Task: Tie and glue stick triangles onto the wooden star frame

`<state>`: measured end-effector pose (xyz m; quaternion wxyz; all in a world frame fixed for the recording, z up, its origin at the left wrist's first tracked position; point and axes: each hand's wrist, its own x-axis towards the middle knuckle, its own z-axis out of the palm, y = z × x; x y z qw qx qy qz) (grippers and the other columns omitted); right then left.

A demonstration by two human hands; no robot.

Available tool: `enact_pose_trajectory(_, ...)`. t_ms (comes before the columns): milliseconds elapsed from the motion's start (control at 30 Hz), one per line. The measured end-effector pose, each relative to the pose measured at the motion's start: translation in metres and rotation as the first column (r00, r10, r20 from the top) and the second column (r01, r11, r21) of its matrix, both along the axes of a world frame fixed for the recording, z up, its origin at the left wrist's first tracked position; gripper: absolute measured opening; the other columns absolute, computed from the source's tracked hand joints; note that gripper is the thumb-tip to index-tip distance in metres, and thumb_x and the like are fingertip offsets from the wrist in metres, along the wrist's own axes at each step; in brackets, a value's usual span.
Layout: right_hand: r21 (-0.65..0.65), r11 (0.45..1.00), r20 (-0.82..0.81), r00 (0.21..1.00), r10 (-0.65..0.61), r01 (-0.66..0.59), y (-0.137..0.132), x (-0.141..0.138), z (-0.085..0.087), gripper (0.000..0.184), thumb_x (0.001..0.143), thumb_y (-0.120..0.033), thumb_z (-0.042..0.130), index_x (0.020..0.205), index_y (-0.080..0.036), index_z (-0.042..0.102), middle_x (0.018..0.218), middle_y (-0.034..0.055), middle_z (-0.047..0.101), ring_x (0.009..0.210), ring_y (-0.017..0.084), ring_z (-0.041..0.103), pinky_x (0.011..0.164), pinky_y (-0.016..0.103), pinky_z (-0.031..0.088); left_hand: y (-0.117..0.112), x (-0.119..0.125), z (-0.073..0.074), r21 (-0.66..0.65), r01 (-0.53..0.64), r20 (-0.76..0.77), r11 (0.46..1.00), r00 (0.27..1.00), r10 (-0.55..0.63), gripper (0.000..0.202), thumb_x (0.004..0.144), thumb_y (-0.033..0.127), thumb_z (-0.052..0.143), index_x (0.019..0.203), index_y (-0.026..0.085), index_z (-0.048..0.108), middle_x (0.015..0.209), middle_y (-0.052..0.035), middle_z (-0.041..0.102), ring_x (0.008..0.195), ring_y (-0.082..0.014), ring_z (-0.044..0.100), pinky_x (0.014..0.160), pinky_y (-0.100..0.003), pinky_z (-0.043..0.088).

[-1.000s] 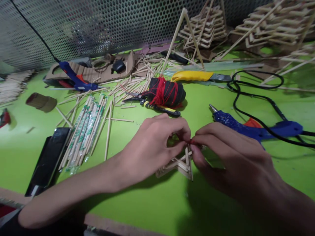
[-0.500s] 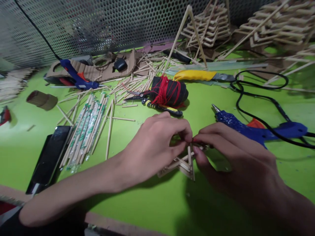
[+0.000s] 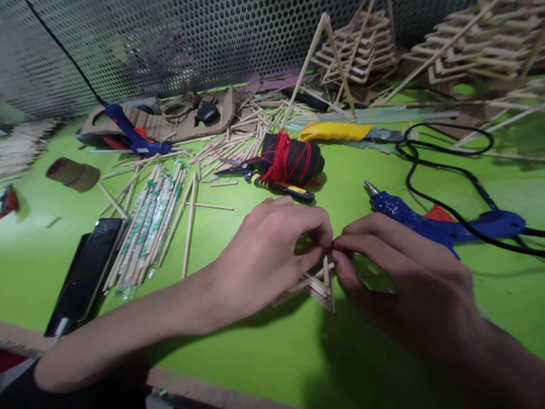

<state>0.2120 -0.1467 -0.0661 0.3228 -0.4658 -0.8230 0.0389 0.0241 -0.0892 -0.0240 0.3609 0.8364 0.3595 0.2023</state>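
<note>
My left hand (image 3: 276, 250) is closed in a pinch, thumb against forefinger. My right hand (image 3: 417, 284) pinches too, and its fingertips meet those of the left. A speck of red shows where they meet; what it belongs to is too small to tell. Right below the fingertips is a small frame of thin wooden sticks (image 3: 326, 281) with a pointed, zigzag shape, partly covered by my left hand. Beyond my hands lies a dark spool wound with red string (image 3: 289, 159), with yellow-and-black pliers (image 3: 283, 187) against it.
A blue glue gun (image 3: 443, 224) with a black cord lies at right. Behind are a yellow-handled knife (image 3: 336, 132) and stacked stick structures (image 3: 489, 42). To the left are bagged sticks (image 3: 147, 227), a black phone (image 3: 85, 272), a cardboard tube (image 3: 73, 174) and another glue gun (image 3: 131, 133).
My right hand has shifted slightly left, its fingertips closer to those of my left hand. The left hand has barely moved, still pinching above the stick frame.
</note>
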Motion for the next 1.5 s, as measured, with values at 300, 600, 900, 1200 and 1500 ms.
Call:
enact_pose_trajectory(300, 0.158, 0.987, 0.05, 0.998, -0.048, 0.039, -0.005, 0.001, -0.008, 0.013, 0.085, -0.011, 0.068, 0.097, -0.014, 0.065, 0.091, 0.0057, 0.066, 0.076, 0.016, 0.06, 0.063, 0.029, 0.047, -0.014, -0.004, 0.0, 0.23, 0.077, -0.165, 0.97, 0.985, -0.039, 0.015, 0.087, 0.004, 0.06, 0.082, 0.014, 0.07, 0.084, -0.0028, 0.07, 0.077, -0.0169, 0.051, 0.071, -0.033, 0.04)
enact_pose_trajectory(600, 0.185, 0.982, 0.089, 0.994, -0.065, 0.048, -0.006, 0.001, -0.01, 0.014, 0.086, -0.013, 0.068, 0.099, -0.016, 0.064, 0.089, 0.0042, 0.066, 0.07, 0.015, 0.058, 0.059, 0.029, 0.045, -0.019, -0.003, 0.001, 0.295, 0.14, -0.296, 0.945, 0.954, -0.049, 0.008, 0.086, 0.009, 0.058, 0.081, 0.015, 0.062, 0.081, -0.0043, 0.06, 0.079, -0.0203, 0.045, 0.071, -0.037, 0.037)
enact_pose_trajectory(900, 0.133, 0.99, 0.05, 0.998, -0.046, 0.039, -0.005, -0.001, -0.004, 0.008, 0.089, -0.014, 0.064, 0.096, -0.015, 0.065, 0.088, 0.0043, 0.066, 0.071, 0.014, 0.06, 0.06, 0.027, 0.046, -0.016, -0.003, 0.007, 0.31, 0.247, -0.388, 0.918, 0.915, -0.115, 0.014, 0.085, 0.002, 0.054, 0.084, 0.014, 0.062, 0.083, -0.0052, 0.059, 0.081, -0.0208, 0.046, 0.077, -0.037, 0.038)
enact_pose_trajectory(1200, 0.079, 0.995, 0.043, 0.997, -0.071, 0.068, -0.003, -0.001, -0.005, 0.006, 0.09, -0.015, 0.06, 0.093, -0.014, 0.066, 0.091, 0.0032, 0.066, 0.074, 0.013, 0.061, 0.064, 0.027, 0.046, 0.0, -0.003, 0.006, 0.107, 0.178, -0.276, 0.978, 0.95, -0.143, 0.018, 0.092, 0.007, 0.05, 0.089, 0.013, 0.067, 0.087, -0.0043, 0.059, 0.084, -0.0188, 0.048, 0.074, -0.033, 0.039)
enact_pose_trajectory(1500, 0.102, 0.989, 0.047, 0.993, -0.112, 0.107, -0.004, 0.002, -0.001, 0.01, 0.093, -0.02, 0.06, 0.101, -0.017, 0.065, 0.095, 0.0037, 0.065, 0.077, 0.014, 0.062, 0.064, 0.025, 0.047, 0.003, 0.0, 0.003, 0.049, 0.11, -0.19, 0.993, 0.977, -0.099, 0.017, 0.091, 0.009, 0.055, 0.085, 0.013, 0.07, 0.08, -0.0031, 0.059, 0.078, -0.0166, 0.05, 0.066, -0.03, 0.038)
